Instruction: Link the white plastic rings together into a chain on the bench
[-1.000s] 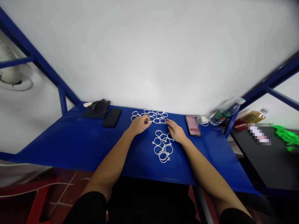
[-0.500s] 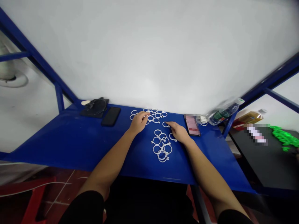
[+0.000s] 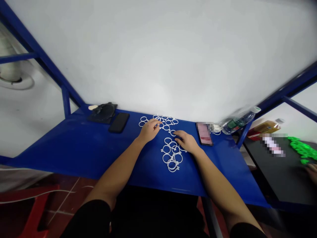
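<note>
Many small white plastic rings with little tabs lie on the blue table (image 3: 81,145). One cluster of rings (image 3: 166,128) sits by the wall, and another cluster of rings (image 3: 166,158) lies nearer to me. My left hand (image 3: 148,130) rests at the left of the far cluster, its fingers stretched over the rings and partly hiding them. My right hand (image 3: 187,141) is right of the gap between the clusters. Its fingertips touch a single ring (image 3: 172,133), the thumb held apart from them. Beneath its thumb and palm another ring is partly covered.
A black phone (image 3: 119,122) and a dark crumpled item (image 3: 104,112) lie at left. To the right are a lit phone (image 3: 204,134), a white cable (image 3: 217,128) and a clear bottle (image 3: 241,121). Green pieces (image 3: 303,148) and another person's hand (image 3: 312,172) are on a black table.
My right hand has drawn the single ring left, towards the far cluster, and its thumb has spread away. My left hand has shifted slightly right. Another person's hand has appeared at the right edge.
</note>
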`<action>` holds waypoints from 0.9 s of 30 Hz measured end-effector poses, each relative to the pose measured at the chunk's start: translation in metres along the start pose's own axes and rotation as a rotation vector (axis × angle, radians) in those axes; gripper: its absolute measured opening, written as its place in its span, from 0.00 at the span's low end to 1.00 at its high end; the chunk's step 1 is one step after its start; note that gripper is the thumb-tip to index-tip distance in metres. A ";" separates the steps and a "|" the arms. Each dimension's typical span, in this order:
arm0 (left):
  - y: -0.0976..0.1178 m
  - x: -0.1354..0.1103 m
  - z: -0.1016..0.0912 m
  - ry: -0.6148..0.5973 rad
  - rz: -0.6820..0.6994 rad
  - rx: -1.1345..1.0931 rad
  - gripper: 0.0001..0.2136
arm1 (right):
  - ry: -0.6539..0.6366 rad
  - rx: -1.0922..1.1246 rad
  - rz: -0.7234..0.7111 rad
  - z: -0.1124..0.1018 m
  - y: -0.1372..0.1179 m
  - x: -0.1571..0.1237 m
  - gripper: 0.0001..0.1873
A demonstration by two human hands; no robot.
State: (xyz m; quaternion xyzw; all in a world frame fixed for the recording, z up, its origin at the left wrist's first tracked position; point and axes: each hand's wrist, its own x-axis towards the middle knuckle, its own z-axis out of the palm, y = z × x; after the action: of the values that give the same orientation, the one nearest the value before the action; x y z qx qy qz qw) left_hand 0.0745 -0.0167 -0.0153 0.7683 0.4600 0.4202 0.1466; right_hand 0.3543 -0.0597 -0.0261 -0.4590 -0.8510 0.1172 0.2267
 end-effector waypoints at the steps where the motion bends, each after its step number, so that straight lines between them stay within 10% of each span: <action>1: 0.000 0.000 0.000 -0.008 0.012 -0.001 0.14 | -0.031 -0.005 -0.010 0.001 -0.001 0.000 0.17; 11: 0.001 -0.005 0.006 -0.131 0.133 -0.064 0.14 | -0.129 -0.106 0.304 -0.003 -0.001 0.003 0.22; 19: 0.013 -0.008 0.004 -0.179 0.069 -0.027 0.14 | 0.168 0.115 0.306 0.001 0.016 -0.003 0.15; 27: 0.017 -0.011 0.009 -0.273 0.094 0.041 0.12 | 0.190 0.179 0.341 0.008 0.021 -0.001 0.12</action>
State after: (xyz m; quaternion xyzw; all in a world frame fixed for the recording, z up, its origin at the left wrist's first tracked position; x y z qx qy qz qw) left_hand 0.0894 -0.0333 -0.0158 0.8419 0.4078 0.3085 0.1722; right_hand 0.3659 -0.0491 -0.0419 -0.5834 -0.7221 0.1850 0.3225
